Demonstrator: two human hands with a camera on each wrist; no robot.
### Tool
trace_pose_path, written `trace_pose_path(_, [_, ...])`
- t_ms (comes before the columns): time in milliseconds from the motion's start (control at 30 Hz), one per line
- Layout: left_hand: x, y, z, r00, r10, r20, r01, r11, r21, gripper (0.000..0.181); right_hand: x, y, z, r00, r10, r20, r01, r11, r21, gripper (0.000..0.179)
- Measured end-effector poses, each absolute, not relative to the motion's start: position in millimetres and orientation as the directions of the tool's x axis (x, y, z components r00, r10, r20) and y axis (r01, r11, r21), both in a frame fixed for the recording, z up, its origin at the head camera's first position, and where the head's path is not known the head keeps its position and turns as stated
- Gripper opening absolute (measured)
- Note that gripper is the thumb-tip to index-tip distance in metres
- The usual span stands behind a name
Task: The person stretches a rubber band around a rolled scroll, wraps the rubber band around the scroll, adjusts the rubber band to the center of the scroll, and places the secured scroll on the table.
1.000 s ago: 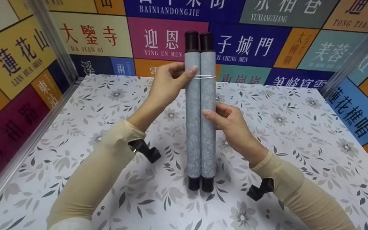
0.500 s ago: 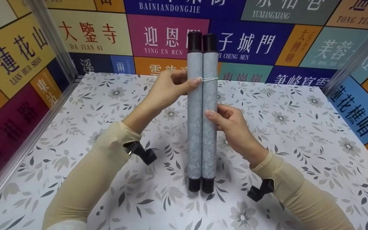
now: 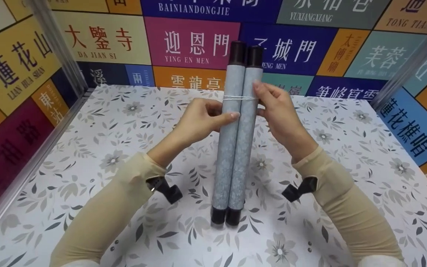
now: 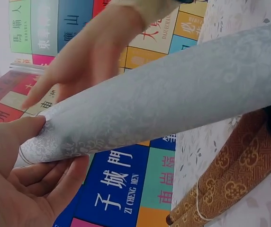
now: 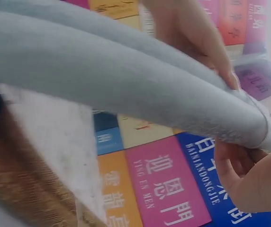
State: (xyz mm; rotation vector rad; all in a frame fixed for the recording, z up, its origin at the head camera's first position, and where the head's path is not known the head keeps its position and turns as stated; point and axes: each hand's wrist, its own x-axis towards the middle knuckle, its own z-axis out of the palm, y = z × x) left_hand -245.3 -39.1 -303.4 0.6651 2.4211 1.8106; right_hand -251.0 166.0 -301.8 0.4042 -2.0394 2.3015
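A grey patterned scroll (image 3: 228, 159), rolled into two side-by-side rods with dark end knobs, leans upright in the head view, its top tilted slightly right. Two strands of white string (image 3: 237, 98) cross it in the upper part. Just below the string, my left hand (image 3: 200, 120) grips the left rod, thumb across its front. My right hand (image 3: 279, 109) holds the right rod's edge at string height, thumb on the front and fingers mostly behind. In the right wrist view the scroll (image 5: 140, 80) runs between both hands; its far end is partly hidden by the right hand (image 5: 263, 184).
Below the scroll spreads a white tabletop with a grey leaf and flower print (image 3: 124, 207). Sign-covered panels (image 3: 195, 40) stand behind and at both sides. A brown patterned roll with a pale band (image 4: 235, 175) shows in the left wrist view, outside the head view.
My left hand has slid down the scroll, below the string. My right hand has moved up from the middle to the string. The scroll's top now tilts right.
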Motion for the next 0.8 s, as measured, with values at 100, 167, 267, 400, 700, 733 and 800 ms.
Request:
trace_pose_path(100, [-243.1, -38.9, -305.1, -0.915, 0.331, 0.232, 0.313, 0.217, 0.925, 0.025, -252.1, 166.2, -300.4, -0.965, -0.182, 0.188, -0.176, -0.079, -0.981, 0.025])
trace_pose_path(167, [-242.2, -39.7, -306.8, -0.919, 0.315, 0.237, 0.313, 0.218, 0.924, 0.025, -246.6, 168.9, -307.0, -0.968, -0.207, 0.141, -0.139, -0.024, -0.99, 0.024])
trace_pose_path(267, [-242.0, -41.9, -309.5, -0.914, 0.329, 0.24, 0.321, 0.219, 0.922, 0.026, -237.5, 172.9, -318.9, -0.97, -0.228, 0.084, -0.096, 0.041, -0.995, 0.025])
trace_pose_path(400, [-240.6, -41.7, -309.2, -0.895, 0.369, 0.25, 0.343, 0.214, 0.914, 0.027, -235.1, 174.3, -319.1, -0.971, -0.226, 0.081, -0.085, 0.01, -0.996, 0.022])
trace_pose_path(700, [-234.1, -34.8, -315.8, -0.876, 0.455, 0.161, 0.299, 0.249, 0.921, 0.035, -244.4, 170.8, -297.8, -0.97, -0.081, 0.231, -0.226, -0.065, -0.972, 0.016])
trace_pose_path(733, [-232.4, -33.9, -317.4, -0.875, 0.463, 0.142, 0.29, 0.265, 0.92, 0.035, -244.8, 171.8, -297.4, -0.968, -0.08, 0.236, -0.23, -0.073, -0.97, 0.018])
trace_pose_path(800, [-229.1, -32.0, -320.1, -0.88, 0.458, 0.128, 0.285, 0.292, 0.913, 0.034, -245.8, 174.0, -298.3, -0.967, -0.095, 0.235, -0.226, -0.093, -0.97, 0.02])
